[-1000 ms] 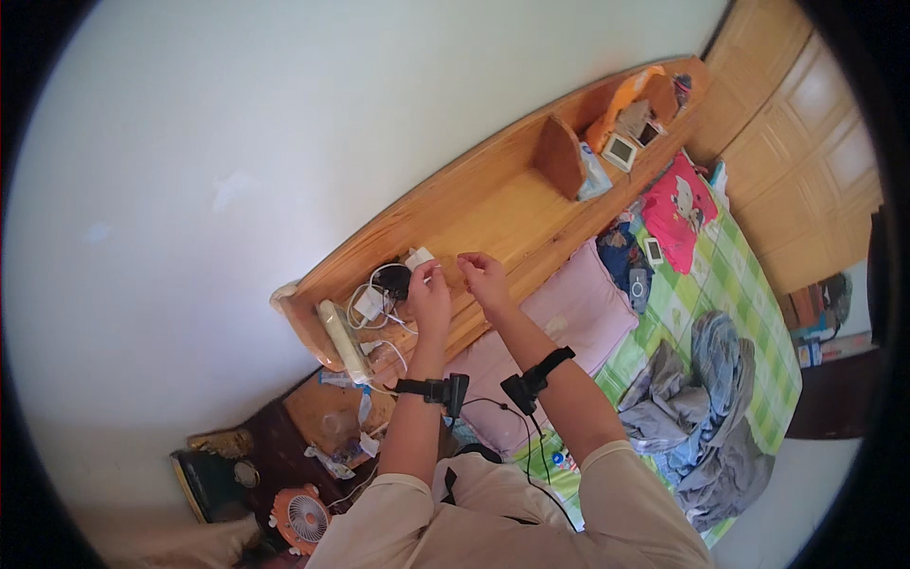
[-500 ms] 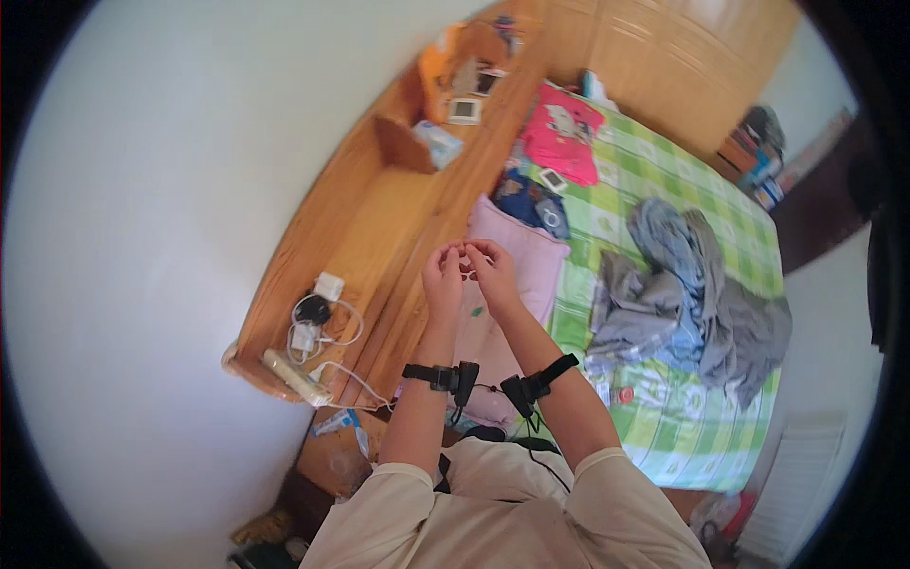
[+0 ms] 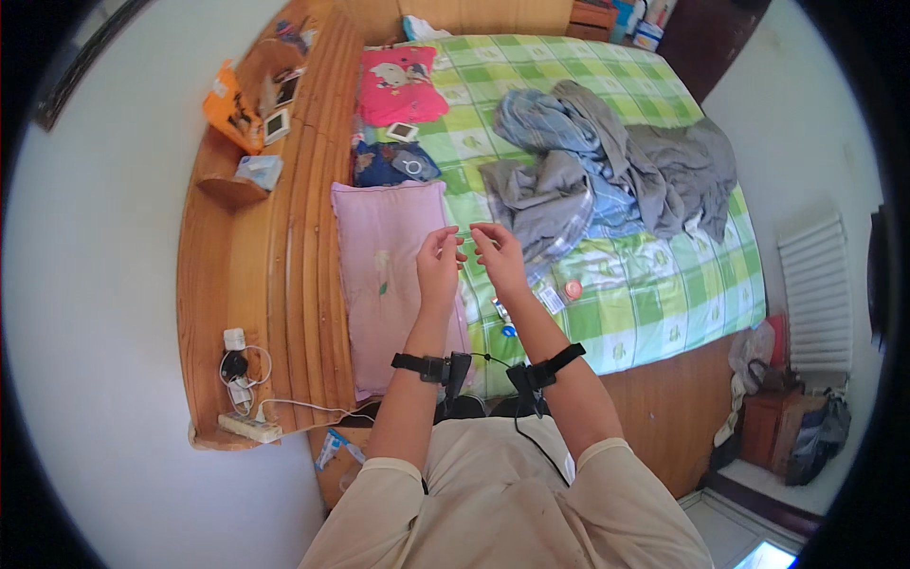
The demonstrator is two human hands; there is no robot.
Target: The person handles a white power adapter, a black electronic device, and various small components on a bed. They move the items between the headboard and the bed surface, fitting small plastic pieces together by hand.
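Observation:
My left hand (image 3: 439, 262) hovers over the edge of the pink pillow (image 3: 379, 284), its fingers curved, apart and holding nothing. Facing it across a small gap is my right hand (image 3: 499, 256), above the green checked bedsheet (image 3: 621, 313), likewise with bent, separated fingers and nothing in them. Neither hand touches the bed. Close beyond my right hand lies a heap of grey and blue clothes (image 3: 559, 194). Beside my right forearm are a small round pinkish jar (image 3: 573, 289), a small flat packet (image 3: 550, 300) and a blue-and-white tube (image 3: 507, 322).
A wooden headboard shelf (image 3: 223, 256) runs along the left, with white chargers and cables (image 3: 237, 370) and a power strip (image 3: 248, 427). Further along it are an orange bag (image 3: 232, 109) and a tissue pack (image 3: 259, 171). A pink cushion (image 3: 403, 85) and dark blue cloth (image 3: 384, 163) lie beyond the pillow.
My hands have parted; their fingertips were together before. My view has swung to the right, so the bed now fills more of the middle and the shelf sits further left.

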